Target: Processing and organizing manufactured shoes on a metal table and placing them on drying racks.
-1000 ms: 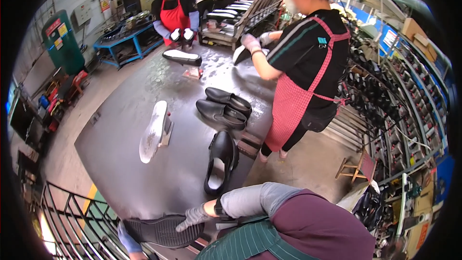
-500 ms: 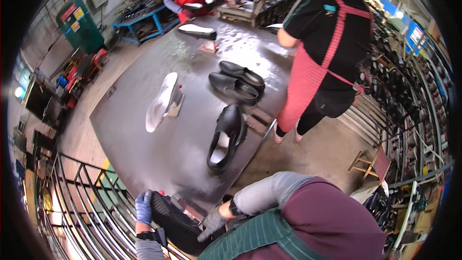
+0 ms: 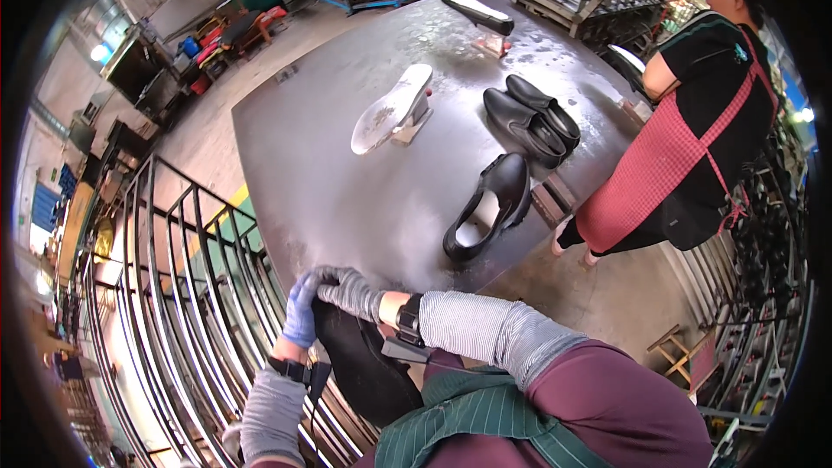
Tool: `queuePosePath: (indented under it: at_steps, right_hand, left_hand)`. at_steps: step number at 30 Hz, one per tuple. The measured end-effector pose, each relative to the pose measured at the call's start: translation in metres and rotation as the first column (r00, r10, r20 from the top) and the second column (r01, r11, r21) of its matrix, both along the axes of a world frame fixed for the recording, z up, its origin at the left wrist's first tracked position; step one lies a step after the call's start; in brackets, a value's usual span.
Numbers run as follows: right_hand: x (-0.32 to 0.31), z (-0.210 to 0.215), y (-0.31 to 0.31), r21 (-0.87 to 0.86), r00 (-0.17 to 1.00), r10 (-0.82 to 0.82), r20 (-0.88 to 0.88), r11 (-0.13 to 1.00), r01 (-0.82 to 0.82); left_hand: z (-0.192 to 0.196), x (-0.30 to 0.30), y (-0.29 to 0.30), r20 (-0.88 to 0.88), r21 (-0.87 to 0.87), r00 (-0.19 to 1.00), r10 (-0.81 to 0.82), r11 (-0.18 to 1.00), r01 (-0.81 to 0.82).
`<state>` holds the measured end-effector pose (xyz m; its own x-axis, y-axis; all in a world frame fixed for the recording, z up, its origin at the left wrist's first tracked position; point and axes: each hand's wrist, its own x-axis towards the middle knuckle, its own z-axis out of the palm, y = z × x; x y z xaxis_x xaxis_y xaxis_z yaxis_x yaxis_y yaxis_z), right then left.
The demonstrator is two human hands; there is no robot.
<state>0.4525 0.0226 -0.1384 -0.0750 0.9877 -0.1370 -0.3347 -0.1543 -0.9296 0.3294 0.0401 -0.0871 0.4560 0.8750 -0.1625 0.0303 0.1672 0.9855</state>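
At the lower centre of the frame, the left hand (image 3: 301, 316) in a blue glove and the right hand (image 3: 351, 290) in a grey glove both close around a black shoe upper (image 3: 368, 368), gripping its top edge just below the near rim of the grey metal table (image 3: 321, 173). Above them, on the table, lies a black shoe (image 3: 487, 205); a pair of black shoes (image 3: 530, 119) sits at upper right.

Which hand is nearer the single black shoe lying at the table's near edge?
Right. The right hand, grey-gloved, sits just below the black shoe by the table edge; the left hand, blue-gloved, is beside it, slightly farther.
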Motion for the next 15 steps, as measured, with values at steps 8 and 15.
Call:
queuePosePath:
  at_steps: [8, 15]
  right_hand:
    - [0.025, 0.067, -0.142, 0.420, 0.949, -0.232, 0.213, 0.899, 0.125]
    - [0.063, 0.042, -0.253, 0.147, 0.986, 0.158, -0.058, 0.978, -0.148]
  left_hand:
    - [0.056, 0.020, -0.128, 0.067, 0.034, 0.988, -0.138, 0.990, 0.136]
    - [0.054, 0.043, -0.273, -0.187, 0.802, 0.960, 0.210, 0.597, 0.025]
